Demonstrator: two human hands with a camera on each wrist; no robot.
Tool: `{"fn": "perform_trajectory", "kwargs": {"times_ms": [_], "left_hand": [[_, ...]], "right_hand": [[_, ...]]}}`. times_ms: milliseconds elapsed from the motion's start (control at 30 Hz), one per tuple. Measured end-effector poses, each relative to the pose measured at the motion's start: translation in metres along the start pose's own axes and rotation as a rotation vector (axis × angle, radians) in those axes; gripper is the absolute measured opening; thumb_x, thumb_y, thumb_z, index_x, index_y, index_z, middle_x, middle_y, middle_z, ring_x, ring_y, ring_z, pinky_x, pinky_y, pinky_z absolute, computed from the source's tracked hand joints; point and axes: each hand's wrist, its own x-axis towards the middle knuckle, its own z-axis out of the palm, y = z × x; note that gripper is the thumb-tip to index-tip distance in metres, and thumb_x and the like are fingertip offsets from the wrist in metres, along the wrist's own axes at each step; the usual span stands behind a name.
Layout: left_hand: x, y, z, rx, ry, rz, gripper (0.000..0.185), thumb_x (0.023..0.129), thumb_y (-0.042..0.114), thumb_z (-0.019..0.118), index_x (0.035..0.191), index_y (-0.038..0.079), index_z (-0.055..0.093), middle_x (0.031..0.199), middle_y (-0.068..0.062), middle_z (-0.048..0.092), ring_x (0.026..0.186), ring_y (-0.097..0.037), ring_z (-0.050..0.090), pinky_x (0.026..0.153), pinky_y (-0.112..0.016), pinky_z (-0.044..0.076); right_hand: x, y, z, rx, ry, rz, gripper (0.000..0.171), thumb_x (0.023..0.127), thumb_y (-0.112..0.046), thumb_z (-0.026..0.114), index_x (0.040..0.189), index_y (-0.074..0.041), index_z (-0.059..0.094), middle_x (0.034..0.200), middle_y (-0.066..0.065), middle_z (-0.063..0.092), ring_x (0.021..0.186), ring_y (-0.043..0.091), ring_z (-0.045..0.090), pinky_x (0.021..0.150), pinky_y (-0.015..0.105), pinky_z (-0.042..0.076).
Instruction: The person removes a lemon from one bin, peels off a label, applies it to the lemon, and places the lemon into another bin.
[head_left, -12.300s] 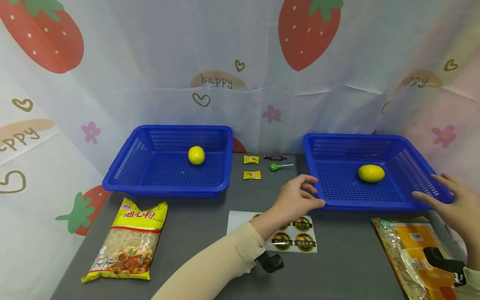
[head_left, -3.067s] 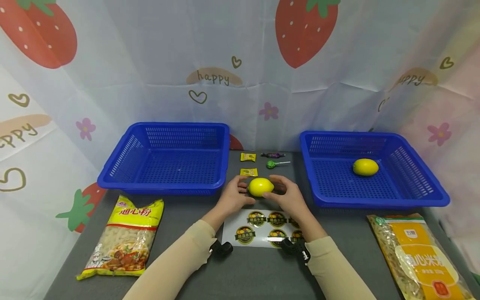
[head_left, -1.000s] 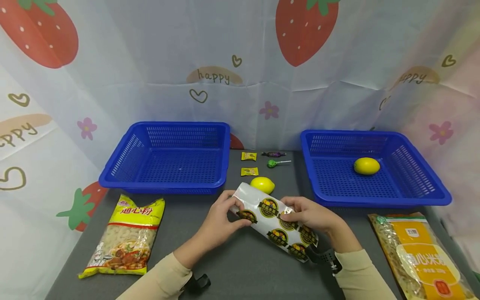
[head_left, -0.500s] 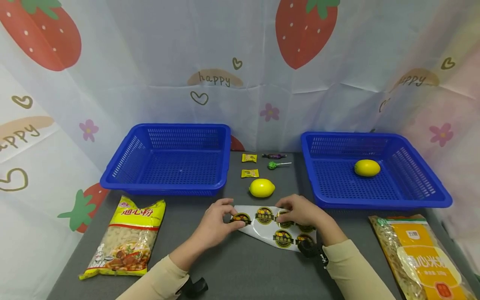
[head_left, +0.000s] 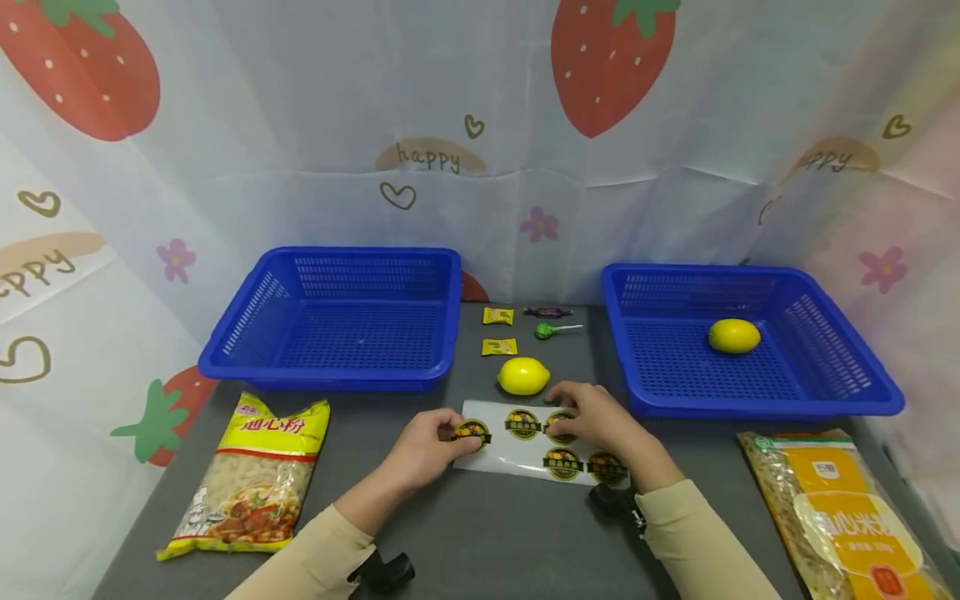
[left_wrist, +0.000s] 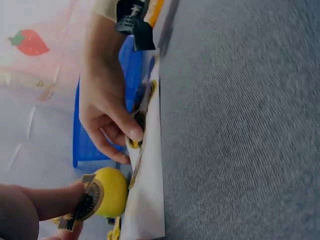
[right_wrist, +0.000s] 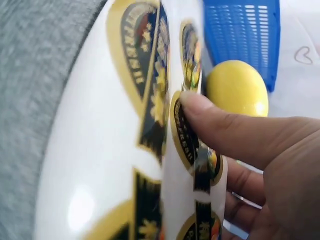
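Observation:
A white sticker sheet with round black-and-gold labels lies flat on the grey table in front of a loose lemon. My left hand pinches one sticker lifted off the sheet's left end. My right hand holds the sheet's far edge, thumb on top and fingers under it. In the left wrist view the sheet shows edge-on, with the lemon behind the peeled sticker. The right wrist view shows the sheet close up and the lemon just beyond.
An empty blue basket stands at the back left. Another blue basket at the right holds a second lemon. Small candies and a green lollipop lie between them. A pasta bag lies front left, another bag front right.
The sheet, held up and tilted a second ago, now lies flat on the table. My left hand has lifted a sticker off its left end.

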Motion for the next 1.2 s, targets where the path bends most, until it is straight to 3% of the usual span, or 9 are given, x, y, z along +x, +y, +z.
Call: {"fn": "perform_trajectory", "kwargs": {"times_ms": [200,400,600,733,867,1000,1200], "left_hand": [[0.0,0.0,-0.002,0.065,-0.052,0.0,0.025,0.083,0.019,0.083,0.08,0.009,0.061,0.074,0.0,0.048,0.069,-0.015,0.044,0.06,-0.027,0.035],[0.004,-0.005,0.001,0.1,-0.125,0.001,0.023,0.084,0.019,0.082,0.081,0.009,0.062,0.074,0.002,0.052,0.071,-0.015,0.047,0.062,-0.027,0.036],[0.006,-0.012,-0.001,0.143,-0.084,0.02,0.024,0.084,0.02,0.082,0.078,0.011,0.06,0.07,0.004,0.05,0.067,-0.013,0.045,0.059,-0.025,0.034],[0.006,-0.007,-0.001,0.148,-0.085,0.067,0.025,0.084,0.022,0.082,0.077,0.013,0.06,0.067,0.006,0.045,0.064,-0.012,0.041,0.058,-0.024,0.031],[0.008,0.002,0.0,0.089,-0.117,0.089,0.022,0.085,0.022,0.081,0.082,0.011,0.062,0.065,0.005,0.041,0.061,-0.011,0.037,0.056,-0.023,0.028],[0.013,0.008,0.002,-0.051,-0.165,0.044,0.021,0.084,0.015,0.081,0.091,0.005,0.064,0.067,0.003,0.046,0.061,-0.011,0.04,0.056,-0.024,0.033],[0.018,0.012,0.006,-0.222,-0.211,0.007,0.025,0.083,0.005,0.078,0.103,0.002,0.064,0.085,-0.004,0.068,0.072,-0.013,0.058,0.066,-0.031,0.052]], "right_hand": [[0.002,-0.004,0.007,-0.046,0.048,-0.014,0.042,0.081,-0.033,0.085,0.116,-0.017,0.069,0.103,0.003,0.068,0.096,0.02,0.061,0.087,0.043,0.052],[-0.001,-0.003,0.011,-0.09,0.123,0.01,0.038,0.079,-0.037,0.087,0.102,-0.016,0.066,0.103,0.002,0.062,0.102,0.023,0.053,0.092,0.044,0.045],[-0.004,-0.008,0.007,-0.067,0.144,-0.014,0.047,0.083,-0.037,0.084,0.118,-0.011,0.067,0.111,0.007,0.062,0.106,0.026,0.054,0.092,0.045,0.048],[-0.005,-0.017,-0.003,-0.079,0.191,0.001,0.055,0.086,-0.033,0.082,0.13,-0.007,0.064,0.115,0.011,0.063,0.107,0.03,0.056,0.092,0.048,0.05],[0.001,-0.029,-0.009,-0.077,0.238,-0.002,0.058,0.086,-0.028,0.082,0.137,-0.01,0.061,0.125,0.014,0.061,0.116,0.034,0.055,0.096,0.051,0.049],[0.013,-0.039,-0.007,-0.067,0.243,-0.054,0.066,0.086,-0.024,0.083,0.145,-0.014,0.055,0.145,0.015,0.052,0.136,0.038,0.044,0.108,0.057,0.043],[0.031,-0.044,0.002,-0.086,0.224,-0.114,0.078,0.081,-0.018,0.087,0.15,-0.017,0.049,0.154,0.013,0.044,0.143,0.04,0.035,0.112,0.061,0.038]]}}
